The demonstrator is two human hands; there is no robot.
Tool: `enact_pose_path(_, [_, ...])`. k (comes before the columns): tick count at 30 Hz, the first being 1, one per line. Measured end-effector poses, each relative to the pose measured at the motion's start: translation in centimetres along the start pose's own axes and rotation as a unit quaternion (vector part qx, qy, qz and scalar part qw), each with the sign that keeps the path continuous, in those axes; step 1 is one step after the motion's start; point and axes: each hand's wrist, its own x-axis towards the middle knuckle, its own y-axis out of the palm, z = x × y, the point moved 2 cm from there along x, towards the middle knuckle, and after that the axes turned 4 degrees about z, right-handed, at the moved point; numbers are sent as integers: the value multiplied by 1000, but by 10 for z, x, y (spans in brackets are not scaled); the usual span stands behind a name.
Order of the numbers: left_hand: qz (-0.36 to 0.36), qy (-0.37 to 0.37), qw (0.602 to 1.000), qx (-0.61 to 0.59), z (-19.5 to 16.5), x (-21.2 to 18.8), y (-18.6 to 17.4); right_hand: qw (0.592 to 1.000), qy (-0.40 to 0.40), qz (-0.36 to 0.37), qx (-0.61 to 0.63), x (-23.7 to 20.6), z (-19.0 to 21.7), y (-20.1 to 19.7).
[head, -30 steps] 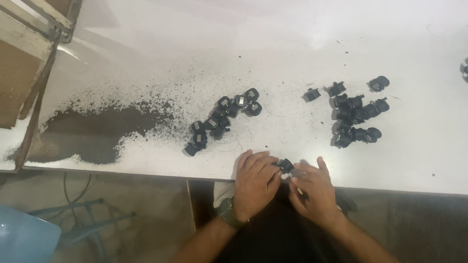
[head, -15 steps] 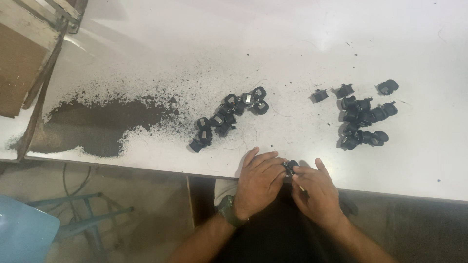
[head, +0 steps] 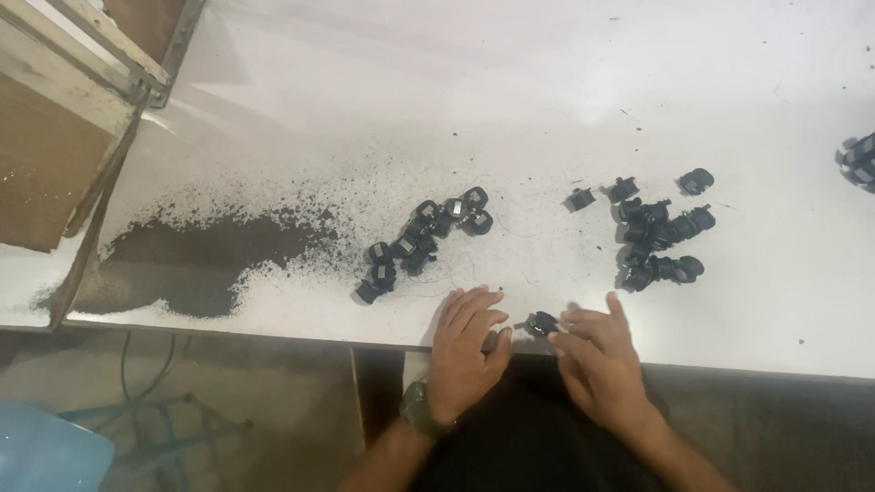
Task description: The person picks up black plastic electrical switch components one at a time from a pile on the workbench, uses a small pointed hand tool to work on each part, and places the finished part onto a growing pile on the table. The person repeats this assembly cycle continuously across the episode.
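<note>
Head view: small black part (head: 541, 322) at near worktop (head: 583, 100) edge, between both hands. Right hand (head: 600, 363) — fingertips pinch part. Left hand (head: 465, 351) flat, grip loose, holds nothing. Part piles (head: 424, 239) farther off; dark powder (head: 196, 260) left.

Two hands were in view, a left hand (head: 463, 351) and a right hand (head: 597, 364), with one small black part (head: 541, 322) between their fingertips at the table (head: 547, 109) edge. Two loose heaps of the same black parts lay on the white top: a middle heap (head: 421, 241) of roughly nine or ten and a right heap (head: 658, 232) of about ten, too overlapped for an exact count. One dark spread of powder (head: 196, 264) lay at the left, and one more black part (head: 859, 160) showed at the far right edge.
</note>
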Motion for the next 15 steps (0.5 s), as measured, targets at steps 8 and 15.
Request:
enact_pose_path(8, [65,-5,996,61,-5,8,10,991,79,68,-82,10,-14,7])
enact_pose_path(15, [75,-9,996,45,-2,17,15,992,91,30,-79,3,-25,17])
